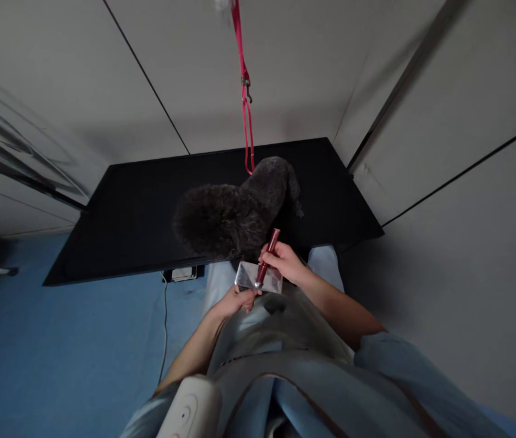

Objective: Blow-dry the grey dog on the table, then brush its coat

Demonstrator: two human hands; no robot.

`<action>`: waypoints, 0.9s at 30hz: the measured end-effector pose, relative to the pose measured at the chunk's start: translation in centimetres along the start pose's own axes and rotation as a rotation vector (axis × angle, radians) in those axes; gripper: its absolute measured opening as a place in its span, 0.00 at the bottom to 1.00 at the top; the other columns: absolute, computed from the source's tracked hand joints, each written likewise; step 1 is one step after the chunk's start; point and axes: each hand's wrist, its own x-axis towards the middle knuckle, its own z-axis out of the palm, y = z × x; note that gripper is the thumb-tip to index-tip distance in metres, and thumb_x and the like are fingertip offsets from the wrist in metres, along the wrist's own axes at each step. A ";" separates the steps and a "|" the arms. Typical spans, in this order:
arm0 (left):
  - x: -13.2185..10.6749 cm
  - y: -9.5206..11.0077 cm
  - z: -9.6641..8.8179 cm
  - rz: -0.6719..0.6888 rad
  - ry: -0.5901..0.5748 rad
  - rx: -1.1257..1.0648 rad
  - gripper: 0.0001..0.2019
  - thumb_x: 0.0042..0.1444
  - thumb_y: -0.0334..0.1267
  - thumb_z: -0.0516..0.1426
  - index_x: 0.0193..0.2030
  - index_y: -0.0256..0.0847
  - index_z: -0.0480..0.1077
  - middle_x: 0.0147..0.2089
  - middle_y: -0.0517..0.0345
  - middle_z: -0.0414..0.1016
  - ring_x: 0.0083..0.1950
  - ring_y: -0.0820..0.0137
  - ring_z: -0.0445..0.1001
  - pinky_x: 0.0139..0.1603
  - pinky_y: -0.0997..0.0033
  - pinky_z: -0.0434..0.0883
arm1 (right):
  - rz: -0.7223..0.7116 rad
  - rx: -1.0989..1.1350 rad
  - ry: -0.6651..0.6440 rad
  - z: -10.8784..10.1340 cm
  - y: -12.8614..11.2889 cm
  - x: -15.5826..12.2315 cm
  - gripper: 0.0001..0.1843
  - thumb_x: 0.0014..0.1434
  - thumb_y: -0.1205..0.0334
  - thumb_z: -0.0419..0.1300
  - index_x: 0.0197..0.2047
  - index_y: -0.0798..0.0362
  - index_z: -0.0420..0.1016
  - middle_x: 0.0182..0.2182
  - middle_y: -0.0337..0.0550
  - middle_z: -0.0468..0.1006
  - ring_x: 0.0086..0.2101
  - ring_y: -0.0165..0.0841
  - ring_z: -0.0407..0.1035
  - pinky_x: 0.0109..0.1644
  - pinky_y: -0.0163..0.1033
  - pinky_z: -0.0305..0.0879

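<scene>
My right hand (284, 263) is wrapped around the dark red handle of a slicker brush (246, 275). Its flat, shiny silver head faces up, and a metal collar sits at the handle's lower end. Curled fingers of my left hand (239, 299) touch the lower edge of that head; anything between them is hidden. Just beyond my hands, a dark grey, fluffy dog (221, 219) lies on a black table (139, 182), close to its near edge.
A pink-red strap loop (249, 134) with a metal clip hangs behind the dog. Light wall panels stand behind and to the right. A pale cable (165, 328) runs down over the blue floor (79, 340). A white device (191, 407) is at the bottom.
</scene>
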 end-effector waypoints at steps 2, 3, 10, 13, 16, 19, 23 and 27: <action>0.5 0.6 0.2 0.064 0.072 0.182 0.20 0.51 0.52 0.59 0.36 0.34 0.69 0.14 0.68 0.57 0.17 0.79 0.56 0.20 0.78 0.59 | 0.002 0.019 0.091 0.2 0.0 -0.3 0.16 0.47 0.50 0.64 0.32 0.52 0.67 0.24 0.36 0.74 0.26 0.30 0.69 0.32 0.37 0.67; 0.8 1.0 0.3 0.084 0.085 0.251 0.19 0.52 0.52 0.58 0.37 0.34 0.70 0.16 0.67 0.59 0.18 0.78 0.57 0.20 0.78 0.58 | -0.039 0.014 0.203 0.2 0.0 -0.5 0.16 0.48 0.50 0.64 0.33 0.52 0.67 0.25 0.36 0.74 0.27 0.30 0.68 0.33 0.37 0.67; 1.7 2.7 1.0 0.241 0.179 0.374 0.14 0.49 0.45 0.61 0.34 0.34 0.71 0.27 0.60 0.70 0.30 0.74 0.65 0.32 0.75 0.66 | 0.053 0.061 0.065 0.2 -0.2 -1.4 0.16 0.48 0.49 0.64 0.32 0.52 0.67 0.24 0.36 0.74 0.26 0.30 0.69 0.33 0.37 0.68; 2.0 2.8 1.0 0.234 0.184 0.414 0.13 0.50 0.44 0.60 0.33 0.34 0.72 0.28 0.59 0.70 0.31 0.74 0.66 0.34 0.74 0.66 | -0.058 0.015 0.337 0.0 -0.6 -1.5 0.14 0.50 0.51 0.62 0.34 0.51 0.66 0.26 0.36 0.74 0.27 0.29 0.69 0.34 0.37 0.67; 2.4 2.8 0.9 0.231 0.182 0.419 0.12 0.51 0.43 0.59 0.30 0.33 0.70 0.25 0.60 0.68 0.28 0.75 0.64 0.30 0.75 0.65 | 0.010 -0.005 0.052 0.3 -1.2 -2.0 0.14 0.49 0.52 0.64 0.33 0.52 0.68 0.27 0.39 0.75 0.27 0.31 0.70 0.33 0.38 0.67; 3.0 2.9 0.9 0.276 0.170 0.491 0.10 0.52 0.41 0.58 0.33 0.34 0.71 0.28 0.59 0.70 0.30 0.73 0.66 0.34 0.73 0.66 | -0.011 -0.006 0.130 0.3 -2.0 -2.0 0.16 0.49 0.50 0.64 0.33 0.52 0.68 0.25 0.38 0.75 0.26 0.31 0.70 0.34 0.39 0.67; 4.1 2.9 1.0 0.311 0.092 0.597 0.08 0.53 0.40 0.57 0.31 0.36 0.71 0.30 0.58 0.71 0.33 0.72 0.67 0.37 0.72 0.67 | -0.073 -0.065 0.225 -0.2 -2.4 -1.6 0.14 0.50 0.51 0.63 0.33 0.51 0.69 0.27 0.39 0.76 0.29 0.31 0.70 0.36 0.39 0.68; 5.2 3.1 1.3 0.348 0.106 0.645 0.10 0.53 0.40 0.56 0.25 0.36 0.69 0.23 0.60 0.66 0.26 0.74 0.62 0.29 0.75 0.64 | 0.018 -0.036 0.171 -1.0 -2.5 -1.8 0.14 0.48 0.52 0.65 0.33 0.51 0.69 0.26 0.38 0.75 0.27 0.32 0.71 0.34 0.40 0.68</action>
